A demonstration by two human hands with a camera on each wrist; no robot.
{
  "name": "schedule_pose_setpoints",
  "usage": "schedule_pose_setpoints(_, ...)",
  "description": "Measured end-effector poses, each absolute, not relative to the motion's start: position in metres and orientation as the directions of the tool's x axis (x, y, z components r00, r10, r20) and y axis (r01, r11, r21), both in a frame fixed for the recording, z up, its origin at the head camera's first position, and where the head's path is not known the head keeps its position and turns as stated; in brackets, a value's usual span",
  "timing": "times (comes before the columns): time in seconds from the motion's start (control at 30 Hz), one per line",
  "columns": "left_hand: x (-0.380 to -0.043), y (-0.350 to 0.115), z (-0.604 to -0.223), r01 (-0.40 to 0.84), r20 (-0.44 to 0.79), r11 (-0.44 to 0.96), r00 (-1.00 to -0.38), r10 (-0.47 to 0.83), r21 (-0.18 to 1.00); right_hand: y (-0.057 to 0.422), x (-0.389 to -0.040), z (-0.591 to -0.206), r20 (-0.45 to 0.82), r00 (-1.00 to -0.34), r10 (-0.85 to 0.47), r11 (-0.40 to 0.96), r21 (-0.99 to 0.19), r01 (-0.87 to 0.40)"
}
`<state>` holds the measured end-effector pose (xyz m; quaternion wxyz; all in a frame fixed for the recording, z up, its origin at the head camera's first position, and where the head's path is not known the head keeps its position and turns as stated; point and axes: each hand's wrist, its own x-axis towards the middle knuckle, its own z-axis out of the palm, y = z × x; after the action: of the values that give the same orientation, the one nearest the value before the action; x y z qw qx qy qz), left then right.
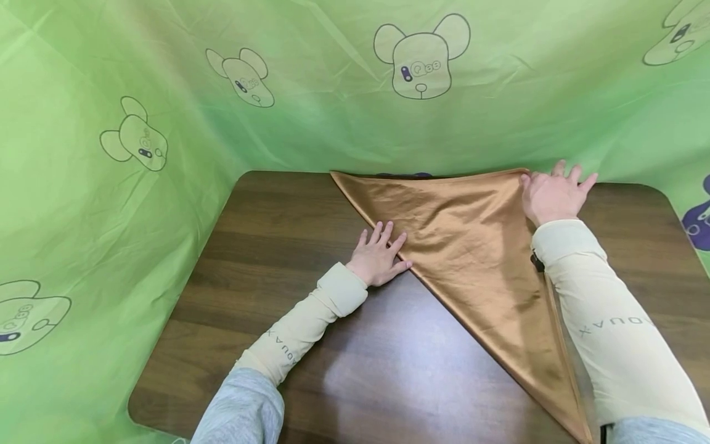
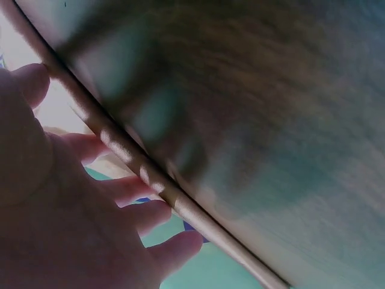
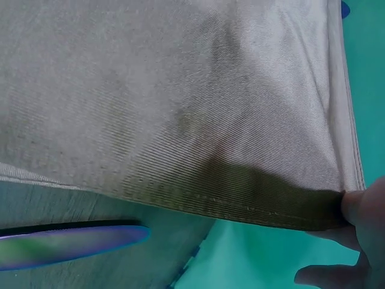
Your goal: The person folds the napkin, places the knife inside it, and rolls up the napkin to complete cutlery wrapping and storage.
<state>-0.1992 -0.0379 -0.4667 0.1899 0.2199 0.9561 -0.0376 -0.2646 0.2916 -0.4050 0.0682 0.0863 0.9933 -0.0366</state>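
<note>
A shiny bronze-coloured cloth (image 1: 477, 246), folded into a triangle, lies on the wooden table. Its long folded edge runs diagonally from the back left down to the front right. On that edge my left hand (image 1: 376, 258) rests with fingers spread and straight; the left wrist view shows the fingertips along the fold (image 2: 138, 162). At the back right corner of the cloth, my right hand (image 1: 553, 192) pinches the corner between thumb and finger, its other fingers extended. The right wrist view shows the thumb (image 3: 355, 208) on the hemmed corner.
The brown wooden table (image 1: 233, 308) has rounded corners. Green fabric (image 1: 322, 111) printed with bear-head outlines hangs behind and at both sides, close to the table's edges. A dark purple print (image 1: 700, 219) shows on the right side.
</note>
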Motion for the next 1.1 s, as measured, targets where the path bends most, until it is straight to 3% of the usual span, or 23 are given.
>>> schedule_pose_setpoints(1.1, -0.198, -0.034, -0.464, 0.445, -0.423, 0.895, -0.813, 0.399, -0.012, 0.298, -0.277, -0.446, -0.178, -0.977, 0.119, 0.983, -0.117, 0.141)
